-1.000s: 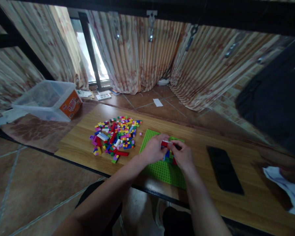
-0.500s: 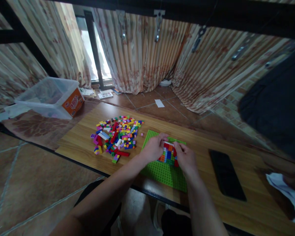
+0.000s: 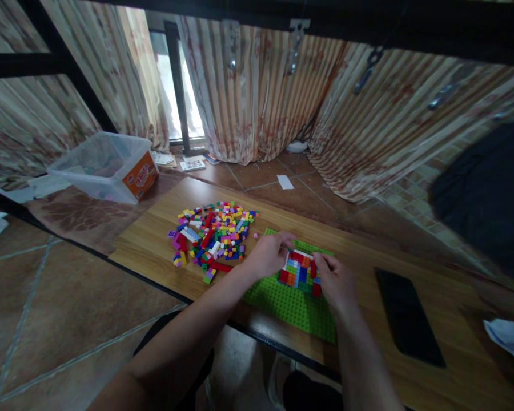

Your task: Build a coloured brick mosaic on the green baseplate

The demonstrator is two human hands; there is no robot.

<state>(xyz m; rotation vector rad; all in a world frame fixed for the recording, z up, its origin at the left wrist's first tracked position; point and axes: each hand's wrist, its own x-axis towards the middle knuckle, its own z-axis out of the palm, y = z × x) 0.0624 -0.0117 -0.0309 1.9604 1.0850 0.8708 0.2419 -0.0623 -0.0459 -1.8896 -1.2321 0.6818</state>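
A green baseplate (image 3: 289,308) lies on the wooden table in front of me. On it sits a flat patch of toy building bricks (image 3: 300,274) in red, orange, blue, green and white. My left hand (image 3: 269,255) is curled at the patch's upper left edge, fingers closed; what they hold, if anything, is hidden. At the right side, my right hand (image 3: 336,281) pinches a red brick (image 3: 313,269) between thumb and fingers, against the patch. Whether that brick is pressed down on the others I cannot tell. The fingers partly cover the patch's edges.
To the left a loose pile of coloured bricks (image 3: 217,235) spreads over the table (image 3: 148,237). A black phone-like slab (image 3: 409,317) lies at the right, with crumpled white paper (image 3: 508,339) beyond it. A clear plastic bin (image 3: 98,162) with an orange label stands at the far left.
The whole view has shifted, so the table and things on it appear farther right. Both hands stay at the brick patch; the fingers have barely moved, showing slightly more of it.
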